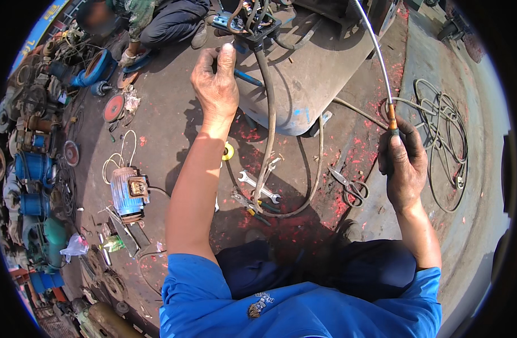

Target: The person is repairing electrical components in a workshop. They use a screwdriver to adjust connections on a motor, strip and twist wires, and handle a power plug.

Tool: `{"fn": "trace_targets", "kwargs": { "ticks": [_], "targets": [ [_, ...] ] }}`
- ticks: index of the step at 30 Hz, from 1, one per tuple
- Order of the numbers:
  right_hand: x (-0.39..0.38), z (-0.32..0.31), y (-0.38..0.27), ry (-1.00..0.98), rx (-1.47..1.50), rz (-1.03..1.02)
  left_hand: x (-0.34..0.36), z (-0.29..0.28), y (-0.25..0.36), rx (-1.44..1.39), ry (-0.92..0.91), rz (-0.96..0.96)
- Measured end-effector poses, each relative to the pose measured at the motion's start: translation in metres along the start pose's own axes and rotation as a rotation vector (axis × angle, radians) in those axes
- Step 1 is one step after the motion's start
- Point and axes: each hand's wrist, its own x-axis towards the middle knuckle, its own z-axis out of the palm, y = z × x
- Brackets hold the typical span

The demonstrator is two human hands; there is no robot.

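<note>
My right hand (404, 163) is closed round the handle of a long screwdriver (382, 62). Its amber and dark handle shows above the fist, and its thin shaft runs up past the top edge. My left hand (216, 84) is raised below an open dark terminal box (250, 28) with several wires. Thumb and forefinger stand apart there with a gap between them; the other fingers are mostly hidden. A blue rod (248, 78) shows just beside that hand; I cannot tell whether they touch. From the box a thick grey cable (270, 112) hangs to the ground.
A grey metal plate (303, 79) lies ahead. Near my feet are a wrench (258, 187), pliers (247, 203), scissors (350, 186) and yellow tape (228, 151). A small blue motor (126, 191) stands left; coiled cable (444, 135) lies right. Another person's hand (128, 57) is at far left.
</note>
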Motion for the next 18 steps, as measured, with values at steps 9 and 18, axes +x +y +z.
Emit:
{"fn": "trace_targets", "kwargs": {
  "ticks": [9,18],
  "targets": [
    [0.000,-0.005,0.005,-0.066,-0.004,0.051,-0.014,0.025,0.021,0.063,-0.167,-0.090],
    [-0.001,-0.012,0.023,-0.116,-0.107,0.080,-0.019,0.038,0.028,-0.019,-0.001,-0.113]
  ]
}}
